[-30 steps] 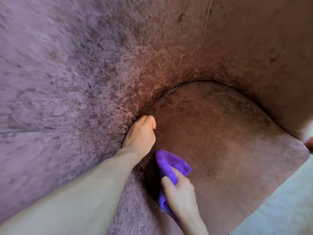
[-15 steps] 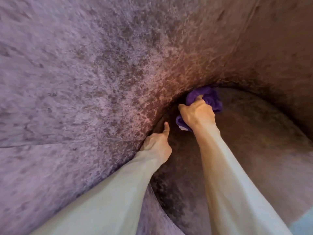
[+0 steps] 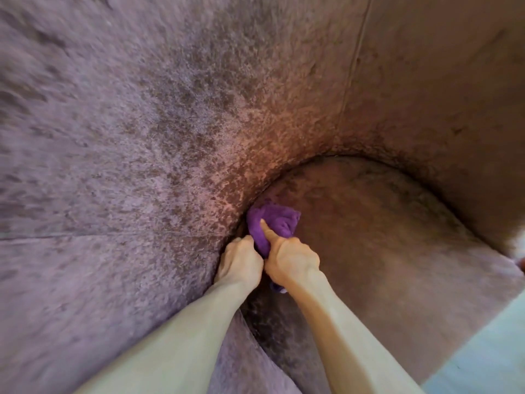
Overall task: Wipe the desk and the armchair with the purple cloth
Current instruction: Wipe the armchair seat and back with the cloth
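The mauve velvet armchair point(image 3: 142, 166) fills the view, its curved backrest wrapping around the seat cushion point(image 3: 383, 251). The purple cloth point(image 3: 274, 223) is bunched in the crease where the seat meets the left inner side. My right hand point(image 3: 289, 257) holds the cloth, index finger stretched out on top of it, pressing it into the crease. My left hand point(image 3: 241, 260) sits right beside it with fingers curled into the gap between cushion and side; whether it touches the cloth is hidden. The desk is out of view.
A vertical seam point(image 3: 355, 66) runs down the backrest at upper right. A strip of pale blue-grey floor point(image 3: 488, 351) shows at the bottom right, beyond the seat's front edge.
My right hand has pulled the cloth back along the crease from the rear of the seat toward me, ending next to my left hand, which stayed in the gap.
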{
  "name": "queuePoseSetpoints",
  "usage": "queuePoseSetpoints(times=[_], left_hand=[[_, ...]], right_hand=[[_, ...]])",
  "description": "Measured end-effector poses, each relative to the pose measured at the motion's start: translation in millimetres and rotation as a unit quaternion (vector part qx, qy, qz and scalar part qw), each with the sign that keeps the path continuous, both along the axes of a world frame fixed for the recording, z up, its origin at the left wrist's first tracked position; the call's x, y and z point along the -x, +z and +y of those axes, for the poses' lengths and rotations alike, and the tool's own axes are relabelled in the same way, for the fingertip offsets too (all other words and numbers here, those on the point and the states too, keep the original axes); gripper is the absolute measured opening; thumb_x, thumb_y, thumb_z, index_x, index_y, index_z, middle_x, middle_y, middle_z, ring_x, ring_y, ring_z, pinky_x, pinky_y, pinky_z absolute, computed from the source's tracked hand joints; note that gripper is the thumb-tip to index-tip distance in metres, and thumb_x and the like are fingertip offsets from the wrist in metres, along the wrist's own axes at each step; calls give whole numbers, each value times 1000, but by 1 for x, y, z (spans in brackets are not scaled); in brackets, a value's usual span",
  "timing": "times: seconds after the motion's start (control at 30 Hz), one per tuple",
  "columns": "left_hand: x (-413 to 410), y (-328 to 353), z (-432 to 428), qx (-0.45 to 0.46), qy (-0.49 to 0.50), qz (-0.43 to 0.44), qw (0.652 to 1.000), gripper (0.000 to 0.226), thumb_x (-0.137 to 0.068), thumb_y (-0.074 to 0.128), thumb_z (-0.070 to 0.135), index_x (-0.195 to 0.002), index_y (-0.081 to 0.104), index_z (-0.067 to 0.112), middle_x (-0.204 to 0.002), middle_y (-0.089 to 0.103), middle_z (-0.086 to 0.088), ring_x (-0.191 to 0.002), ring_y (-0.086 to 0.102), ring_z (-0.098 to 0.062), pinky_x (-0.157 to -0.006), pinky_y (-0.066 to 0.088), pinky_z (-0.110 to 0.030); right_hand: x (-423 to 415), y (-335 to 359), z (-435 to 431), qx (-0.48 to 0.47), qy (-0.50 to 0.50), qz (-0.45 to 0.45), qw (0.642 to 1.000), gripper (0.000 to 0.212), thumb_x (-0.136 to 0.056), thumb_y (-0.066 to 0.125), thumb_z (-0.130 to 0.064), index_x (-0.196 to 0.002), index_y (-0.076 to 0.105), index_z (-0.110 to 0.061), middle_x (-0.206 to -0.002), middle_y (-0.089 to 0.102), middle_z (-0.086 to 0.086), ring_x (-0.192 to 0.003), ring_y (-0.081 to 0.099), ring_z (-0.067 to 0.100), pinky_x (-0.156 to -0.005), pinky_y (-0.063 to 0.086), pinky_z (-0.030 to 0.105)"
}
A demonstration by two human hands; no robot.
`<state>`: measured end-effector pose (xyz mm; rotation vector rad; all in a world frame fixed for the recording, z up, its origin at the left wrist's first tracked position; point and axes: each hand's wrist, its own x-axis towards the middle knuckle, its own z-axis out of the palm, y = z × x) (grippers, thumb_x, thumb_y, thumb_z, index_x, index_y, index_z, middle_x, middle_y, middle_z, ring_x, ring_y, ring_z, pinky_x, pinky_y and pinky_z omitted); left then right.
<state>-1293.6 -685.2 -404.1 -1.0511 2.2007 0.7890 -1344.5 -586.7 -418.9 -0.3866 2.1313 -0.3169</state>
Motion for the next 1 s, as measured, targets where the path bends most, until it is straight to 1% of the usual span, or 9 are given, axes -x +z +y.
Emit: queuePoseSetpoints(times=[0.1,0.17,0.3,0.5,0.6,0.7,0.77,0.9,1.0], left_hand=[[-2,3,6,15,94,27,995,32,-103,40,30,-134,44,20,-128,61,-29,-117,59,-44,-94,44,-43],[-3,1,10,-4,29,50,998,48,-103,44,39,-150,35,35,-136,59,-23,-123,57,-40,-103,42,-40],[-11,-9,30,-12,-176,19,984,49,-100,53,41,-148,44,43,-122,59,-12,-118,59,-34,-103,45,-35],[4,-12,109,-11,-208,62,976,51,-99,56,42,-148,45,41,-116,58,-7,-112,61,-33,-99,47,-37],[29,-20,143,-37,-212,96,972,49,-100,56,38,-148,46,40,-124,58,-10,-117,59,-33,-103,46,-39],[41,-22,170,-42,-191,114,974,48,-98,60,32,-145,51,34,-135,60,-10,-125,56,-31,-107,43,-39],[39,-23,173,-38,-167,109,979,46,-95,62,32,-140,53,27,-132,63,-7,-125,56,-28,-105,43,-37],[34,-11,160,-95,-55,85,990,39,-89,67,29,-128,66,21,-118,72,-1,-114,65,-21,-102,49,-32],[51,18,153,-165,37,134,976,24,-86,62,25,-107,74,27,-101,75,9,-97,69,-11,-85,57,-27]], right_hand=[[-21,5,21,-7,48,16,999,77,-97,52,-40,-152,2,-62,-136,52,15,-118,61,35,-95,48,41],[-32,4,40,-7,71,38,997,79,-98,52,-39,-152,0,-62,-130,52,13,-111,64,34,-87,50,40],[-39,0,86,-35,111,84,990,75,-99,49,-39,-154,2,-59,-121,52,9,-98,67,29,-70,40,35],[-16,2,173,-68,91,147,983,71,-98,46,-46,-151,2,-64,-118,49,4,-88,70,26,-65,44,33],[-4,-1,212,-101,35,175,979,71,-97,46,-54,-152,1,-63,-112,49,3,-84,71,26,-62,46,34],[-12,-1,226,-107,-32,123,986,78,-94,49,-57,-152,-3,-63,-106,45,3,-92,69,29,-72,52,38],[-20,-2,231,-70,-65,63,993,83,-92,51,-59,-150,-8,-63,-117,49,6,-99,67,31,-83,54,41],[-29,6,238,53,-166,-10,985,63,-86,26,-85,-142,-1,-76,-141,44,5,-122,57,29,-96,45,41],[-27,27,229,195,-261,31,945,46,-95,24,-74,-138,7,-80,-136,50,-7,-126,53,20,-102,38,37]])
